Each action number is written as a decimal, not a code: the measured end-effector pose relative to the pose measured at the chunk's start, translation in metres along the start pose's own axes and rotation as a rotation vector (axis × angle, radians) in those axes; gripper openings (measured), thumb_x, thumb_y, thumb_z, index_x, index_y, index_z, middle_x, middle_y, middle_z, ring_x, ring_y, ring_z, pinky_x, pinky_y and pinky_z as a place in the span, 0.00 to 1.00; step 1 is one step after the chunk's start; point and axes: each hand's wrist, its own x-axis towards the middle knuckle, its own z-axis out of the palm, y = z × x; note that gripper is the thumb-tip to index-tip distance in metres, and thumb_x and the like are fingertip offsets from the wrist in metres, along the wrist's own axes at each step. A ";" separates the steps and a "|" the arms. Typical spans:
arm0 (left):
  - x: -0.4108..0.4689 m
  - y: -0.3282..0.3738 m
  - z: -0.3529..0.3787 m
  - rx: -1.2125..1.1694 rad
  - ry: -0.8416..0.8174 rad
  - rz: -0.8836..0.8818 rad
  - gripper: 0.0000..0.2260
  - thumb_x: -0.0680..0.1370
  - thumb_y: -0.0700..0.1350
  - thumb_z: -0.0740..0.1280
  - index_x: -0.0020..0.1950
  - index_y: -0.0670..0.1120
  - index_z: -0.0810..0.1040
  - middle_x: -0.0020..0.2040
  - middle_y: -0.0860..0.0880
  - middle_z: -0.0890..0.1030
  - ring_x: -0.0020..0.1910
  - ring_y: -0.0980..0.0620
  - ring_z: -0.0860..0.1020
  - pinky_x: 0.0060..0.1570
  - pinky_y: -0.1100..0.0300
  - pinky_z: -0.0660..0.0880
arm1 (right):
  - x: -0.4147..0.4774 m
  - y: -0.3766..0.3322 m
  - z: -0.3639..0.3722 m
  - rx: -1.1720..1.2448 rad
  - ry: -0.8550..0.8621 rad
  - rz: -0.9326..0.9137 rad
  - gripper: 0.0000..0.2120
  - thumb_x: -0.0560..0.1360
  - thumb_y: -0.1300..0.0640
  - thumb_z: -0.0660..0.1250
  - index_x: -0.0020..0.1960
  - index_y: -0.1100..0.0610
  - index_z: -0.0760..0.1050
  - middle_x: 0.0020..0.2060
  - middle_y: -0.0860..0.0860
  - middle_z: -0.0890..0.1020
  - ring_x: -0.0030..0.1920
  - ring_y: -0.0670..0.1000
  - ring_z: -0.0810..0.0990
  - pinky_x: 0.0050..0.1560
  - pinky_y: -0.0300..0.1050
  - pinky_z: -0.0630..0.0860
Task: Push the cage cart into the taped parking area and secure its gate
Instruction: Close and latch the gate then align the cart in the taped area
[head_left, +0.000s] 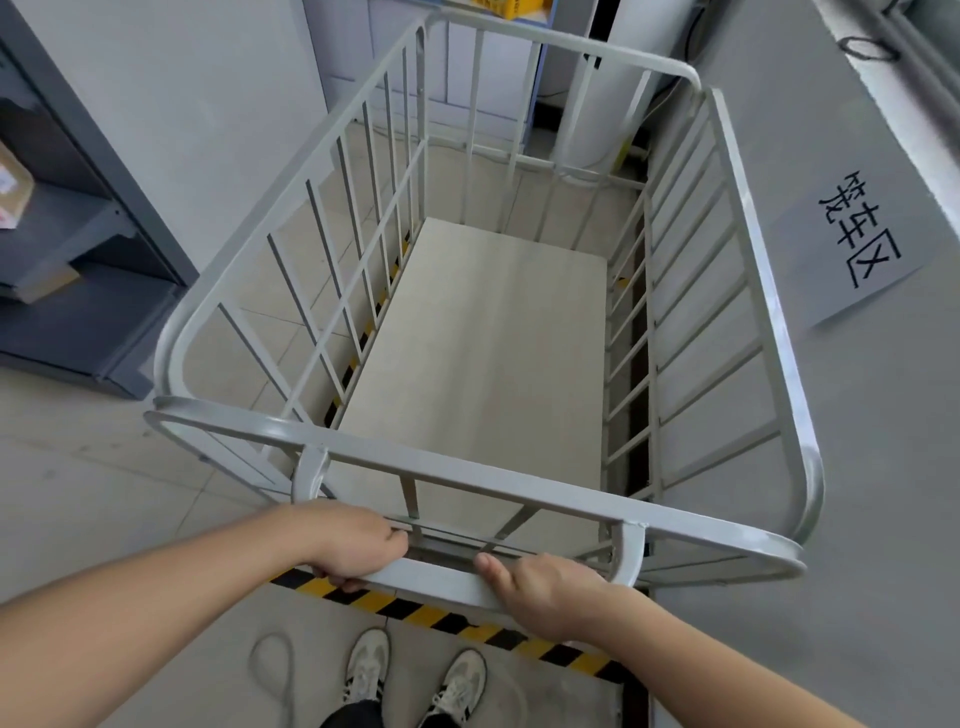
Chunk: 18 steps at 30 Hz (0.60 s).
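Note:
A white barred cage cart (519, 457) with a pale wooden floor stands in front of me, empty. Its push handle (431, 577) runs along the near end. My left hand (353, 545) is closed around the handle's left part. My right hand (540, 587) grips the handle's right part. Yellow-and-black floor tape (457, 623) runs under the handle, just ahead of my shoes. More of the same tape (363, 332) shows through the cart's left bars. The cart's right side panel (753, 291) lies close to the grey wall.
A grey wall on the right carries a paper sign (852, 239) with black characters. A dark blue shelf unit (78, 249) with parcels stands at the left. White cabinets (467, 67) stand beyond the cart's far end. A loop of cord (275, 675) lies on the floor by my shoes.

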 end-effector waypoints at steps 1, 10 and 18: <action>0.001 -0.001 0.001 0.018 -0.011 0.011 0.18 0.71 0.52 0.47 0.44 0.44 0.71 0.39 0.43 0.80 0.33 0.48 0.72 0.40 0.54 0.71 | 0.000 0.001 0.001 -0.003 0.010 -0.001 0.21 0.80 0.40 0.40 0.32 0.44 0.57 0.32 0.54 0.70 0.42 0.56 0.74 0.49 0.51 0.71; 0.007 -0.008 0.006 -0.037 0.064 -0.032 0.25 0.75 0.56 0.45 0.36 0.45 0.76 0.29 0.49 0.78 0.24 0.50 0.71 0.41 0.54 0.74 | 0.005 0.006 0.007 -0.036 0.069 0.011 0.29 0.79 0.38 0.39 0.30 0.52 0.64 0.28 0.53 0.71 0.39 0.57 0.76 0.48 0.51 0.73; 0.007 -0.008 0.008 -0.083 0.128 -0.017 0.23 0.77 0.53 0.47 0.38 0.43 0.76 0.29 0.48 0.80 0.28 0.48 0.77 0.43 0.58 0.75 | 0.004 0.004 0.010 -0.006 0.024 0.085 0.40 0.76 0.34 0.37 0.35 0.60 0.77 0.25 0.54 0.77 0.26 0.49 0.78 0.48 0.45 0.77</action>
